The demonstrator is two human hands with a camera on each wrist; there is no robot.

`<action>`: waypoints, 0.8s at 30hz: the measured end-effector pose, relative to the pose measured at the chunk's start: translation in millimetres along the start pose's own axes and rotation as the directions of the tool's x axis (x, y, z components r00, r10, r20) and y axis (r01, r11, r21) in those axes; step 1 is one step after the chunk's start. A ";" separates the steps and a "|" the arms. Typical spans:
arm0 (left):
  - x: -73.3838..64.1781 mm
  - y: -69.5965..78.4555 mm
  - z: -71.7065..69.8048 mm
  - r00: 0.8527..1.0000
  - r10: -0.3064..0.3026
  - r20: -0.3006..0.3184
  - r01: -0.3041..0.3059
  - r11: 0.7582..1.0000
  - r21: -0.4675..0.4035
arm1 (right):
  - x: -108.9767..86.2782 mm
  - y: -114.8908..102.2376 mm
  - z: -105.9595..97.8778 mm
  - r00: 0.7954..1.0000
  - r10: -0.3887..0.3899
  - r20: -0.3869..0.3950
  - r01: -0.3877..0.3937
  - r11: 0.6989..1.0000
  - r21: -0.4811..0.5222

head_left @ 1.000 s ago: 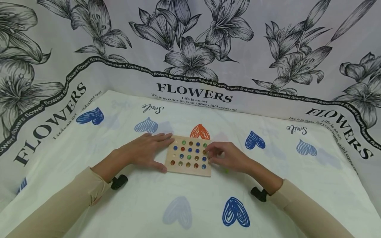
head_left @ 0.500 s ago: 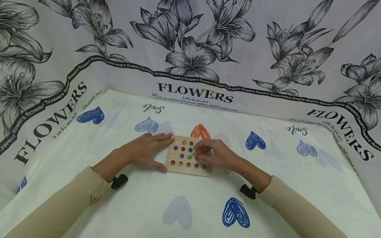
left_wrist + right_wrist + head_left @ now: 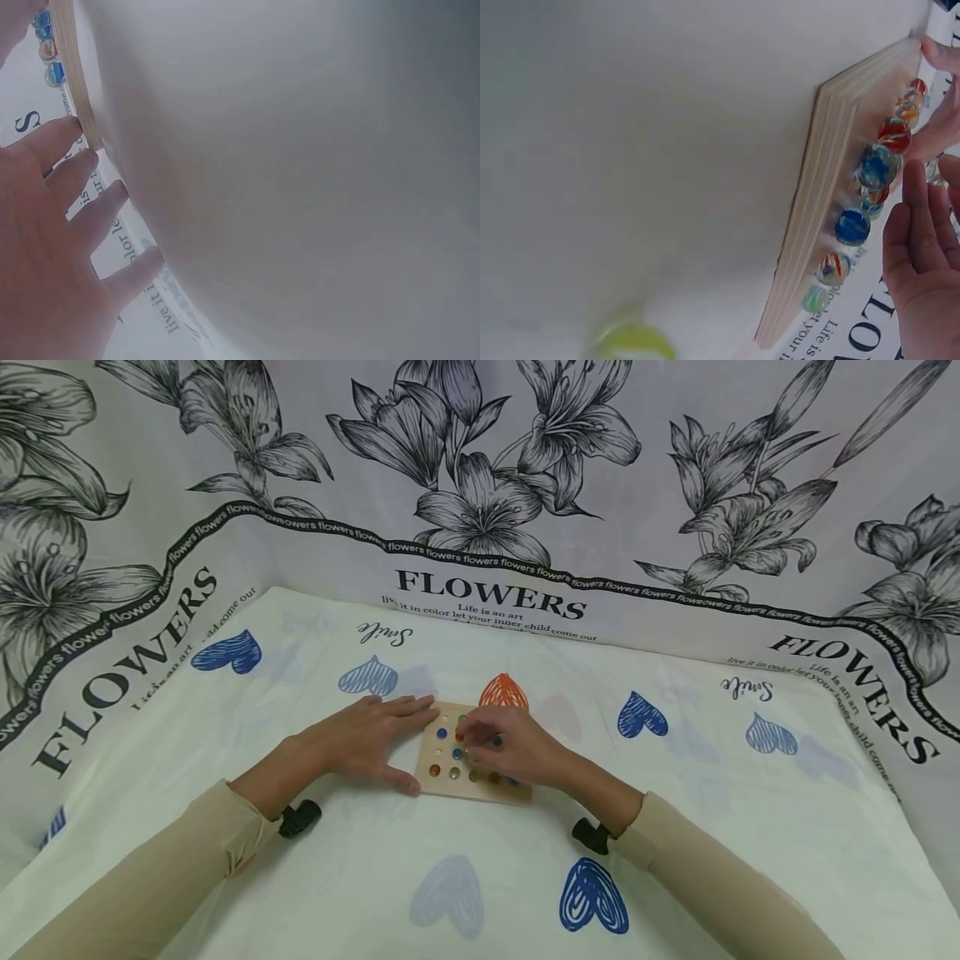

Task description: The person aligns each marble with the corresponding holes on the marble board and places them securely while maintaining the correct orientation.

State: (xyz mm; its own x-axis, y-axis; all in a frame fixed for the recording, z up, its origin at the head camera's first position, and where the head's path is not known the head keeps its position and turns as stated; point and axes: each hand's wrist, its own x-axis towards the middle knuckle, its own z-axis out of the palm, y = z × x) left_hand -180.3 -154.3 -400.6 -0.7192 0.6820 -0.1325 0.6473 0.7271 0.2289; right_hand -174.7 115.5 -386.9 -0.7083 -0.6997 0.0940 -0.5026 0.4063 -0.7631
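Note:
A wooden marble board lies flat on the cloth, with coloured glass marbles seated in rows of round hollows. My left hand rests beside its left edge, fingers straight and spread, fingertips and thumb against the side. Over the board's middle, my right hand pinches a clear glass marble between thumb and fingertips, seen in the right wrist view. Part of the right-hand rows is hidden beneath that hand. Two pale hollows, one of them a bare hollow, show near the left side.
A yellow-green marble sits on the white cloth right of the board, hidden from the head view by the right hand. A curtain printed with flowers hangs behind the table. Each wrist wears a small black camera.
My right hand has moved left, from the board's right edge to over its middle, carrying the pinched marble. The left hand and board stay in place.

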 end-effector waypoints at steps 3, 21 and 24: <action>0.4 -0.1 0.0 1.000 -0.001 0.001 0.001 1.000 -0.010 | 3.7 -1.3 3.0 1.000 -0.007 0.000 0.007 1.000 -0.018; -0.7 -0.4 -0.3 1.000 0.006 -0.001 -0.006 1.000 -0.005 | 18.2 -3.4 18.5 1.000 -0.009 0.024 0.015 0.973 -0.229; -0.9 0.3 -1.1 1.000 -0.001 0.001 0.001 1.000 -0.005 | 19.4 -5.0 20.2 1.000 -0.009 0.022 0.014 0.966 -0.258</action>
State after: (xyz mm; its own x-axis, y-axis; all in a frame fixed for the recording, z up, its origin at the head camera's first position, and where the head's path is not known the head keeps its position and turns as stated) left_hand -179.7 -154.8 -399.4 -0.7195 0.6814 -0.1340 0.6452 0.7273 0.2339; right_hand -175.8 88.0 -394.2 -0.6927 -0.7160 0.0866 -0.6234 0.5339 -0.5713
